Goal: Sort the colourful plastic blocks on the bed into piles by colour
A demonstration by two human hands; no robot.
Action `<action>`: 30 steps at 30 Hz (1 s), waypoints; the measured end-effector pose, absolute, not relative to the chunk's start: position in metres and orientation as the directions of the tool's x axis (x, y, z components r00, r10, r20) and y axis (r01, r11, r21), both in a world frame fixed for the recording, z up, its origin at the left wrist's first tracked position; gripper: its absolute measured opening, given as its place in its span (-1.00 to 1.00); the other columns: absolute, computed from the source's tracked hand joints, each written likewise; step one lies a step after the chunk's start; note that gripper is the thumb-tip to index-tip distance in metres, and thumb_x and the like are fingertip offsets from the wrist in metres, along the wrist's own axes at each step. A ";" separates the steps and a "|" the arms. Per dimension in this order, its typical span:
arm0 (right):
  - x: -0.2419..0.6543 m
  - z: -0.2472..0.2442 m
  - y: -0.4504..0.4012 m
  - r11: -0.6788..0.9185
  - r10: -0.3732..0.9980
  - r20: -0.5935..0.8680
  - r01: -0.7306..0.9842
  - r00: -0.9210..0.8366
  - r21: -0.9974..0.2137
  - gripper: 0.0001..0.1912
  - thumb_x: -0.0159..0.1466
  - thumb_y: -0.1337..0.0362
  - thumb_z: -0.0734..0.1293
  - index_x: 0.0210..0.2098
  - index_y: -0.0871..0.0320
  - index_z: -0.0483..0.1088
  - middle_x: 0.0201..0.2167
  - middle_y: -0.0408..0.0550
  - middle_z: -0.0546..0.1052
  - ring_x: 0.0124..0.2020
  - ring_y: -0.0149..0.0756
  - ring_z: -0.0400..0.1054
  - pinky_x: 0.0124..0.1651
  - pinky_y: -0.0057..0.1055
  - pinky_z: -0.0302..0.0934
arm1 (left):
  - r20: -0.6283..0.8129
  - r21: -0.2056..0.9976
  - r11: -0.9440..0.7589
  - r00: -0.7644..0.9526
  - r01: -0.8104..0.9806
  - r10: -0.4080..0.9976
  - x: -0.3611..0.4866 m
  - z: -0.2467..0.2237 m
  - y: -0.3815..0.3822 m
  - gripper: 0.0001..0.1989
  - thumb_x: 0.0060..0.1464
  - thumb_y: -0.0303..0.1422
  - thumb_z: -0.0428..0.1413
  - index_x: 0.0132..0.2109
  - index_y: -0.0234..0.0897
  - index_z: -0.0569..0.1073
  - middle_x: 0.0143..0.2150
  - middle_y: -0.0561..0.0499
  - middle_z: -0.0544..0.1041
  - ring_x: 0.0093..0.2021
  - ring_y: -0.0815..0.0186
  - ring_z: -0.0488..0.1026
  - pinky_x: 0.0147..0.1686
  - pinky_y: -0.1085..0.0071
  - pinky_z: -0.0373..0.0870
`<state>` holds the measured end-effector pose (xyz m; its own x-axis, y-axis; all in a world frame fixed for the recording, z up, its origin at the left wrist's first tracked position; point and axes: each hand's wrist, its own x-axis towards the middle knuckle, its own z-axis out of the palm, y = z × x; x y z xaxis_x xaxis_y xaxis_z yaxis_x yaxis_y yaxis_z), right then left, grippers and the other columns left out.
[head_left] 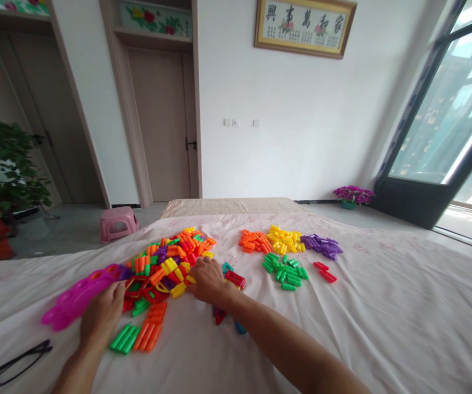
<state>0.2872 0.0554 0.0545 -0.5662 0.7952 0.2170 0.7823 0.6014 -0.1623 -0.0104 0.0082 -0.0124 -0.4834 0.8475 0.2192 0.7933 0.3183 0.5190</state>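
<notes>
A mixed heap of plastic building pieces (pixel 174 253) in red, orange, yellow, green and purple lies on the cloth. My right hand (pixel 210 280) reaches into its right side beside some yellow pieces (pixel 175 271). Its fingers are bent, and the tips and anything in them are hidden. At the heap's left edge, my left hand (pixel 102 311) has curled fingers next to red frame-shaped pieces (pixel 135 287); whether it grips one is hidden. A magenta toy piece with round lobes (pixel 78 295) lies beside that hand. Joined green tubes (pixel 125 338) and orange tubes (pixel 150 327) lie nearby.
Colour-sorted groups lie to the right: orange (pixel 254 241), yellow (pixel 286 241), purple (pixel 322 246), green (pixel 285 272) and red (pixel 325 272). Black-framed glasses (pixel 18 364) rest at front left. A pink stool (pixel 119 223) stands beyond the cloth-covered surface (pixel 367 323).
</notes>
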 end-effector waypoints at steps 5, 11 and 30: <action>0.298 0.049 0.063 0.602 0.797 0.253 0.758 -0.548 -0.252 -0.77 0.35 0.12 0.30 -0.18 0.05 0.56 -0.20 -0.06 0.59 -0.08 -0.21 0.40 -0.05 -0.36 0.19 | 0.199 0.512 0.335 -0.489 0.791 0.850 -0.013 -0.015 0.010 -0.46 0.28 -0.07 -0.22 0.01 -0.23 0.56 -0.06 -0.20 0.65 -0.08 0.01 0.56 -0.16 0.25 0.39; 0.384 0.050 0.105 0.322 0.929 0.335 0.792 -0.158 -0.519 -0.74 0.38 0.16 0.26 -0.14 0.13 0.55 -0.24 -0.09 0.61 -0.26 -0.33 0.43 -0.27 -0.51 0.12 | 0.174 0.497 0.348 -0.485 0.795 0.857 -0.016 -0.016 0.011 -0.40 0.29 -0.04 -0.27 0.06 -0.27 0.53 -0.09 -0.24 0.64 -0.15 -0.02 0.56 -0.19 0.20 0.39; 0.488 0.050 0.155 0.058 0.902 0.389 0.841 0.186 -0.537 -0.62 0.30 0.40 0.21 0.01 0.11 0.54 -0.02 -0.06 0.61 0.00 -0.29 0.47 0.08 -0.46 0.25 | 0.198 0.520 0.324 -0.481 0.790 0.854 -0.013 -0.015 0.010 -0.43 0.30 -0.08 -0.24 0.05 -0.28 0.55 -0.04 -0.23 0.63 -0.11 0.01 0.53 -0.17 0.23 0.35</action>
